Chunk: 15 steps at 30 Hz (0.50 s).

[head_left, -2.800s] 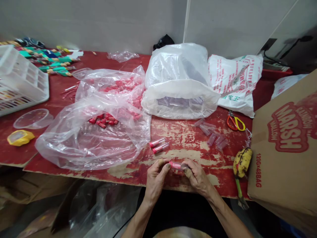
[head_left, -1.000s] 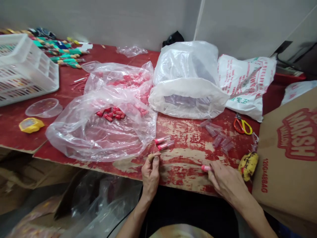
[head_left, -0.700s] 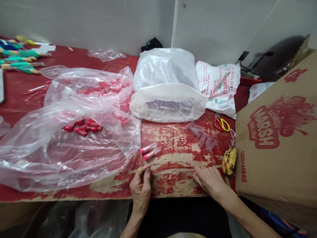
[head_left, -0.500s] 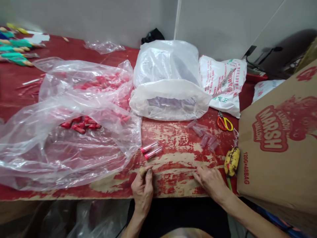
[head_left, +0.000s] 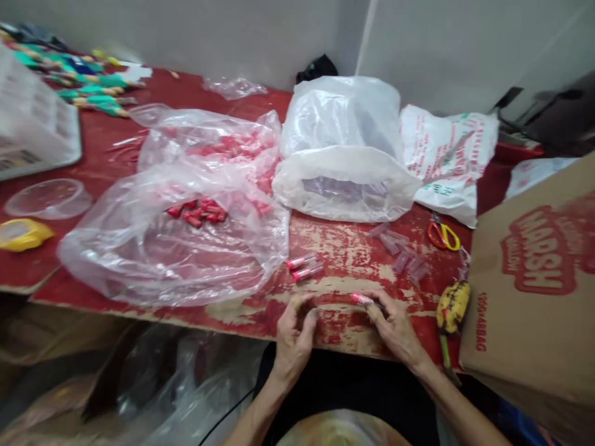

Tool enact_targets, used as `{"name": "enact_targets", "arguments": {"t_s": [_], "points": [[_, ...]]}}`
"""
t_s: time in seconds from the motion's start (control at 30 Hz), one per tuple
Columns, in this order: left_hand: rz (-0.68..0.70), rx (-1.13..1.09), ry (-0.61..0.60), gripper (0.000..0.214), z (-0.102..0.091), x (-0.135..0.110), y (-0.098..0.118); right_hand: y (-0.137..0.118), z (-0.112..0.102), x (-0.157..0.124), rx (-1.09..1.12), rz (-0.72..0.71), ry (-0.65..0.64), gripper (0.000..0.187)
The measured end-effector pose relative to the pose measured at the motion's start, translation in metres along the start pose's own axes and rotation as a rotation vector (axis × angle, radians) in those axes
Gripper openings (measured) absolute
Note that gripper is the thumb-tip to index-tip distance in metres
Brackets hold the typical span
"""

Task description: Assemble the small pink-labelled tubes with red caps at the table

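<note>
You hold a tube [head_left: 361, 299] in your right hand [head_left: 396, 323], your thumb and fingers pinching it just above the near part of a worn red surface [head_left: 337, 240], its pink end pointing left toward your other hand. Your left hand [head_left: 294, 337] hovers across from it near the surface's front edge, fingers curled, the forefinger and thumb parted. Just beyond that hand, two capped tubes [head_left: 308, 271] lie side by side, pink ends to the left, near the corner of a clear bag [head_left: 153, 254] that spreads over the surface. Red pieces [head_left: 199, 212] show in the bag's mouth, with more heaped behind, seen through the film. Farther ahead of you sits a bulky white bag [head_left: 341, 121], its mouth toward you, purplish contents showing within. To its right leans a printed sack [head_left: 444, 155]. Clear tubes [head_left: 403, 260] are scattered on the surface beyond your right hand, near scissors [head_left: 444, 235] with red and yellow handles. A spotted banana [head_left: 453, 308] lies to the right of that hand, beside a large carton [head_left: 534, 310]. At far left, a white basket [head_left: 44, 118], blurred, stands near a heap of green figures [head_left: 100, 104].
</note>
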<state>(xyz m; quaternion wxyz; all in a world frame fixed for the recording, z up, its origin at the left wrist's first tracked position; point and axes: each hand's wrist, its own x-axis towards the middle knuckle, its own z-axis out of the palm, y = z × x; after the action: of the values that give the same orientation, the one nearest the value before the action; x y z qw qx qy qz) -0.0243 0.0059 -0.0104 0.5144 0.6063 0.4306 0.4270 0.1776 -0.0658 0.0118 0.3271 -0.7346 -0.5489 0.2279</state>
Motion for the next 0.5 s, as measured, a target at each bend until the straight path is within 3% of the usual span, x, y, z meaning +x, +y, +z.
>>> {"name": "enact_targets", "arguments": {"t_s": [0.1, 0.23, 0.37, 0.43, 0.5], "points": [[-0.088, -0.131, -0.109, 0.031, 0.005, -0.008, 0.012, -0.013, 0.022, -0.014, 0.228, 0.017, -0.050, 0.030], [-0.177, -0.315, -0.139, 0.021, 0.009, -0.018, 0.020, -0.014, 0.050, -0.028, 0.259, -0.027, -0.118, 0.032], [-0.094, -0.252, 0.083, 0.016, -0.016, -0.020, 0.021, -0.005, 0.073, -0.022, 0.159, -0.073, -0.102, 0.051], [-0.087, -0.255, 0.267, 0.019, -0.044, -0.021, 0.021, -0.004, 0.079, -0.018, 0.137, -0.133, -0.101, 0.054], [-0.101, -0.133, 0.544, 0.020, -0.084, -0.021, 0.015, -0.006, 0.082, -0.015, 0.111, -0.244, -0.096, 0.044]]}}
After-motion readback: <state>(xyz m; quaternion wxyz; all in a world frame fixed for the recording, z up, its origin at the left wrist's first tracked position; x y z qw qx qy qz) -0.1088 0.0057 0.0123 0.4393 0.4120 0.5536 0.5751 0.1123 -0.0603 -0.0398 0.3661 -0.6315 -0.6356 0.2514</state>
